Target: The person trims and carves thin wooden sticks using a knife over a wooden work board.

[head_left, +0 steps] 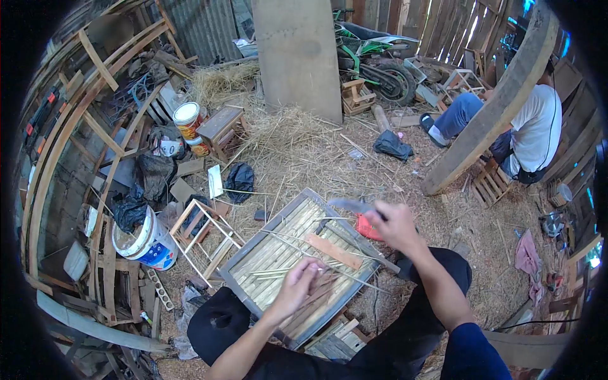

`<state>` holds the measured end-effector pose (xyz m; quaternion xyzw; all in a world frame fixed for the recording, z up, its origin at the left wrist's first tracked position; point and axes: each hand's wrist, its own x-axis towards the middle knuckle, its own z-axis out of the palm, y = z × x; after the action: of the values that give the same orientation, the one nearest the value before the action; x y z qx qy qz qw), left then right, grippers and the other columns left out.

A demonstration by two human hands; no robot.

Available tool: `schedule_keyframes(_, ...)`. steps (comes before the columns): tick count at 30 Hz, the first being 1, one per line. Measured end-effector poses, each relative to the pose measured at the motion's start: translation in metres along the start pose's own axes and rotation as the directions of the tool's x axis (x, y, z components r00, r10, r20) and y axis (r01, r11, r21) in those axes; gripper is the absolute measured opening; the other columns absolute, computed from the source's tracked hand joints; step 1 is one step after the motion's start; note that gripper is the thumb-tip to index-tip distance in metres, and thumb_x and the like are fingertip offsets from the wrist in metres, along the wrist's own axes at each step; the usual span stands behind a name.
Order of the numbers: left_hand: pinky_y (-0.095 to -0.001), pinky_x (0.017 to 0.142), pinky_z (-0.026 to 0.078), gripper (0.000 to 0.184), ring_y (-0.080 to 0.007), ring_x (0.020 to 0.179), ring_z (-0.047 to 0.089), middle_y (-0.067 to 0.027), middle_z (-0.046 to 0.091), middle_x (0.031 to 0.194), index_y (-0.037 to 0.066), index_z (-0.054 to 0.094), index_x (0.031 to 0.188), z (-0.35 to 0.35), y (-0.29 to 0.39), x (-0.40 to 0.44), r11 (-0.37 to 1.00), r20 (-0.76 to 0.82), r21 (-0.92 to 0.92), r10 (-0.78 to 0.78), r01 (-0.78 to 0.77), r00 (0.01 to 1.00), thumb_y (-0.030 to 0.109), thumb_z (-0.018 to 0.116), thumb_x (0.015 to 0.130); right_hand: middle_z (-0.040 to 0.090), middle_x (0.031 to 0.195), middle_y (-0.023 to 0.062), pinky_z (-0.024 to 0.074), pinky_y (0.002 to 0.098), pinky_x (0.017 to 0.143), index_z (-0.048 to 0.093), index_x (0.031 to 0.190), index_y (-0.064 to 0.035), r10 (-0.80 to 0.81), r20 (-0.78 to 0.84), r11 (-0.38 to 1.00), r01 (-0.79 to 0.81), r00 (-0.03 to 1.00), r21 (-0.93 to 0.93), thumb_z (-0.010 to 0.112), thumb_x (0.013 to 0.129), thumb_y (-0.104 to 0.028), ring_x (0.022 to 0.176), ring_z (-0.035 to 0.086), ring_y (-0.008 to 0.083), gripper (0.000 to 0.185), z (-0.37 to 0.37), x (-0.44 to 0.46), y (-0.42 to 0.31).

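My right hand [396,227] is closed around the handle of a knife [351,205], its blade pointing left above the tray's far edge. Lower down, my left hand [300,282] is pinched, its fingertips at a long thin strip [358,278] that looks like bamboo. Both hands are over a wood-framed slatted tray [253,304] resting at my knees. On the slats lie a flat brown piece [334,251], which may be leather or wood, and several thin pale strips [269,273]. A red object [369,227] sits just beyond the tray, partly hidden by my right hand.
A small wooden frame [206,237] and a white bucket [149,240] stand to the left. Straw [285,136] covers the floor ahead. A slanted post [491,104] rises at right, with a seated person [535,123] behind it. A motorbike [373,60] stands at the back.
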<state>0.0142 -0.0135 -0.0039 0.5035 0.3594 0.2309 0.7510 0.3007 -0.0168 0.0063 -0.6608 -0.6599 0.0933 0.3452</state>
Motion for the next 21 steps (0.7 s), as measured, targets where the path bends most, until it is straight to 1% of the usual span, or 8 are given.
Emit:
schedule_keyframes(3, -0.0204, 0.059, 0.035, 0.020, -0.0038, 0.066, 0.036, 0.0056, 0.039, 0.076, 0.007, 0.055, 0.110, -0.007, -0.002, 0.005, 0.996, -0.031, -0.085, -0.023, 0.020, 0.999, 0.023, 0.045, 0.105, 0.054, 0.053, 0.0153, 0.0459, 0.0427, 0.049, 0.059, 0.076, -0.0056, -0.150, 0.085, 0.988, 0.146, 0.985, 0.046, 0.063, 0.090, -0.049, 0.050, 0.059, 0.0353, 0.046, 0.010, -0.008, -0.016)
schedule_keyframes(7, -0.0217, 0.060, 0.037, 0.017, -0.0041, 0.067, 0.037, 0.0054, 0.042, 0.077, 0.006, 0.055, 0.111, -0.005, -0.003, 0.009, 0.999, -0.082, -0.030, 0.012, -0.015, 0.997, 0.018, 0.046, 0.103, 0.054, 0.050, 0.0144, 0.0465, 0.0442, 0.049, 0.063, 0.082, -0.0062, -0.284, 0.224, 0.957, 0.263, 0.932, 0.119, 0.063, 0.088, -0.055, 0.049, 0.060, 0.0351, 0.049, 0.031, -0.010, -0.037)
schedule_keyframes(11, -0.0236, 0.059, 0.038, 0.019, -0.0059, 0.066, 0.041, 0.0031, 0.046, 0.077, 0.004, 0.054, 0.118, -0.002, -0.007, 0.015, 0.996, -0.119, 0.078, 0.049, -0.040, 0.992, 0.012, 0.047, 0.102, 0.053, 0.049, 0.0159, 0.0460, 0.0453, 0.049, 0.068, 0.100, -0.0081, -0.319, 0.292, 0.945, 0.277, 0.902, 0.176, 0.062, 0.087, -0.058, 0.049, 0.060, 0.0362, 0.052, 0.045, -0.008, -0.052)
schedule_keyframes(12, -0.0241, 0.058, 0.038, 0.021, -0.0065, 0.066, 0.043, 0.0023, 0.047, 0.077, 0.004, 0.053, 0.120, -0.002, -0.005, 0.015, 0.994, -0.126, 0.100, 0.051, -0.038, 0.991, 0.011, 0.047, 0.101, 0.053, 0.049, 0.0158, 0.0458, 0.0450, 0.049, 0.068, 0.100, -0.0084, -0.318, 0.294, 0.945, 0.278, 0.901, 0.171, 0.063, 0.087, -0.058, 0.049, 0.060, 0.0363, 0.052, 0.047, -0.006, -0.055)
schedule_keyframes(13, -0.0256, 0.058, 0.038, 0.026, -0.0069, 0.066, 0.043, 0.0012, 0.048, 0.077, 0.004, 0.052, 0.125, -0.003, -0.003, 0.015, 0.970, -0.090, 0.238, 0.067, -0.044, 0.994, 0.009, 0.048, 0.100, 0.053, 0.049, 0.0158, 0.0456, 0.0448, 0.048, 0.069, 0.100, -0.0086, -0.316, 0.296, 0.947, 0.277, 0.901, 0.164, 0.063, 0.087, -0.058, 0.049, 0.060, 0.0363, 0.051, 0.048, -0.006, -0.057)
schedule_keyframes(17, -0.0268, 0.059, 0.038, 0.025, -0.0077, 0.067, 0.042, 0.0008, 0.047, 0.076, 0.005, 0.053, 0.124, -0.001, -0.006, 0.014, 0.968, -0.113, 0.243, 0.085, -0.055, 0.990, 0.009, 0.049, 0.100, 0.053, 0.049, 0.0149, 0.0449, 0.0437, 0.047, 0.071, 0.101, -0.0092, -0.372, 0.254, 0.924, 0.330, 0.893, 0.193, 0.064, 0.085, -0.058, 0.048, 0.059, 0.0356, 0.052, 0.057, -0.006, -0.048)
schedule_keyframes(20, -0.0268, 0.060, 0.038, 0.023, -0.0079, 0.068, 0.042, 0.0012, 0.046, 0.076, 0.005, 0.054, 0.122, 0.005, -0.005, 0.011, 0.960, -0.117, 0.270, 0.111, -0.076, 0.987, 0.009, 0.049, 0.099, 0.052, 0.050, 0.0115, 0.0418, 0.0405, 0.046, 0.063, 0.073, -0.0071, -0.417, 0.191, 0.903, 0.382, 0.889, 0.195, 0.074, 0.081, -0.049, 0.045, 0.056, 0.0312, 0.044, 0.048, -0.004, -0.049)
schedule_keyframes(21, -0.0267, 0.061, 0.037, 0.022, -0.0078, 0.068, 0.042, 0.0014, 0.046, 0.076, 0.005, 0.054, 0.120, 0.005, -0.009, 0.012, 0.954, -0.115, 0.288, 0.126, -0.089, 0.985, 0.009, 0.050, 0.099, 0.052, 0.050, 0.0111, 0.0417, 0.0403, 0.046, 0.063, 0.072, -0.0074, -0.419, 0.186, 0.903, 0.387, 0.889, 0.187, 0.074, 0.080, -0.049, 0.045, 0.057, 0.0306, 0.044, 0.048, -0.004, -0.048)
